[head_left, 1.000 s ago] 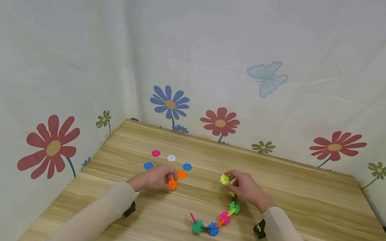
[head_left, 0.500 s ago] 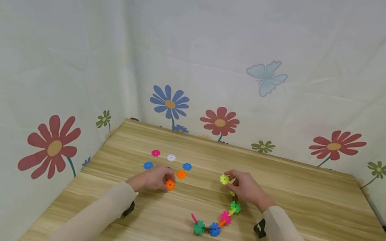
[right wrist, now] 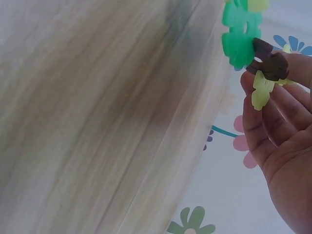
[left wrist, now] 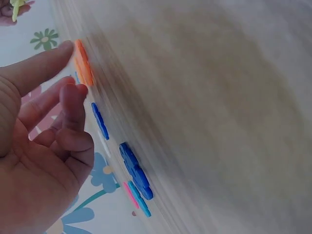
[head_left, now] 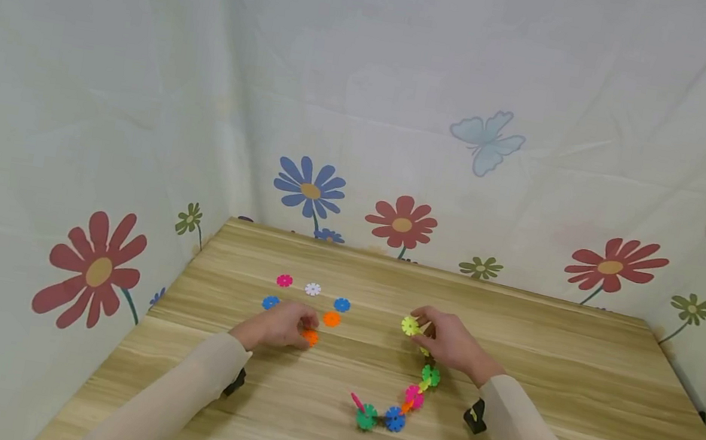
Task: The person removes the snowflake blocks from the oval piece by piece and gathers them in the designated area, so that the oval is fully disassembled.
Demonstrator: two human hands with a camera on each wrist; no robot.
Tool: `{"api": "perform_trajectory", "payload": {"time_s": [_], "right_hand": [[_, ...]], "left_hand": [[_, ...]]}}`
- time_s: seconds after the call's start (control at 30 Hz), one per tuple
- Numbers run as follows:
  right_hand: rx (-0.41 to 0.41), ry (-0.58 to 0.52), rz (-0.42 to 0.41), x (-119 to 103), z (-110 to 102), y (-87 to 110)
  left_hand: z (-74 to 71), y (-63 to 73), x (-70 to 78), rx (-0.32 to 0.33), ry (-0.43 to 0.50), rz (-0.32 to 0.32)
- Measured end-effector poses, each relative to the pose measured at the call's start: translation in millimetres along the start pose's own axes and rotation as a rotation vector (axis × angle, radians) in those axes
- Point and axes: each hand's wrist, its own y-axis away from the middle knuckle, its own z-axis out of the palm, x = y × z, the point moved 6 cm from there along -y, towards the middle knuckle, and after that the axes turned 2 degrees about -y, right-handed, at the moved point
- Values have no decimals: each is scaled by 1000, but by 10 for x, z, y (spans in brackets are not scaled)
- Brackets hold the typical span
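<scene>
The weak spot is probably the run of slotted joints in the flower chain (head_left: pixel 414 397), which curves over the tabletop (head_left: pixel 545 355) from the right hand (head_left: pixel 454 344) to a pink disc (head_left: pixel 357 402) at its near end. That hand pinches the chain's far end, with a yellow disc (head_left: pixel 409 326) standing out from the fingertips. In the right wrist view a brown disc (right wrist: pixel 273 65) sits right at the fingers and links to a green disc (right wrist: pixel 240 36). If the wrist lifts or twists, the weight of the row below could lever that joint apart, since the discs seem held only by their notches.

The left hand (head_left: pixel 281 326) pinches an orange disc (head_left: pixel 310 338) between thumb and fingertips, well apart from the chain. The grip is near the edge, so the disc could turn or slip; whether it touches the wood I cannot tell.

A second orange disc (head_left: pixel 331 319) lies flat just beyond those fingers, with a blue disc (head_left: pixel 342 304) near it and a white disc (head_left: pixel 312 288) farther back. A dark blue disc (left wrist: pixel 136 171) lies close under the palm side, so a low sweep might knock these aside.
</scene>
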Motion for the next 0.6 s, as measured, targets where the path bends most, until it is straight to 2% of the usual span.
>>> {"api": "perform_trajectory", "payload": {"time_s": [0.13,0.3,0.4,0.5,0.6], "right_hand": [[-5,3,-14,-10,11,-2],[-23,5,-30,-21,26,-2],[-33,10,-40,-12,39,-11],[-35,26,-55,-8,49,-21],[-38,36,-61,0,65,-37]], "left_hand": [[-6,-21,62,21,19,23],[31,-84,141,42,23,15],[48,-130,227,65,33,37],[79,-188,322,78,90,39],[134,-253,411,76,177,14]]}}
